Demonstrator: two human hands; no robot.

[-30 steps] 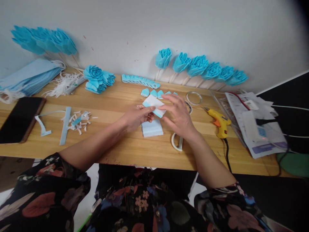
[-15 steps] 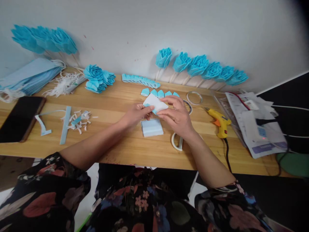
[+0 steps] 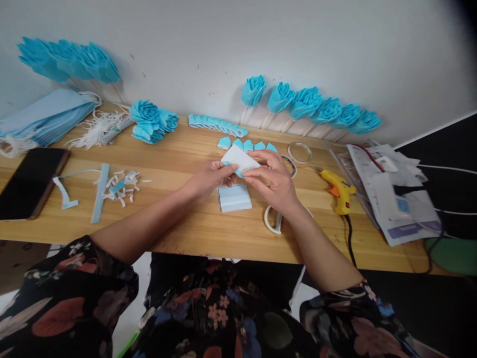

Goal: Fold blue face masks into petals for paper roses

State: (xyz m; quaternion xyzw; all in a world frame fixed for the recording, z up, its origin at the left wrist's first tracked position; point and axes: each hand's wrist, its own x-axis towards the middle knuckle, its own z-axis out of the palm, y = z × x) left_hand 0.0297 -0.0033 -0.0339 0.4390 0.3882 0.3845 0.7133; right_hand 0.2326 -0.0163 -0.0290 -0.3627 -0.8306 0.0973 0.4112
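Between my two hands is a small piece of fabric (image 3: pixel 239 158), white on the face toward me with a blue folded edge. My left hand (image 3: pixel 218 175) pinches its lower left corner, thumb on top. My right hand (image 3: pixel 273 178) grips the right side between thumb and fingers. Just below lies a stack of pale blue fabric pieces (image 3: pixel 234 198). Beyond my hands, several folded blue petals (image 3: pixel 248 144) sit in a row. Scissors with a white handle (image 3: pixel 273 220) are partly covered by my right hand and wrist.
Blue fabric flowers (image 3: pixel 305 103) on sticks lean along the wall. A yellow glue gun (image 3: pixel 338 191) and a tape roll (image 3: pixel 299 152) lie to the right. Leftward are a phone (image 3: pixel 32 183), face masks (image 3: pixel 55 117), fabric scraps (image 3: pixel 121 186) and a chain of folded petals (image 3: pixel 217 125).
Both hands keep the same hold on the fabric piece, with almost no movement. The view has shifted very slightly.
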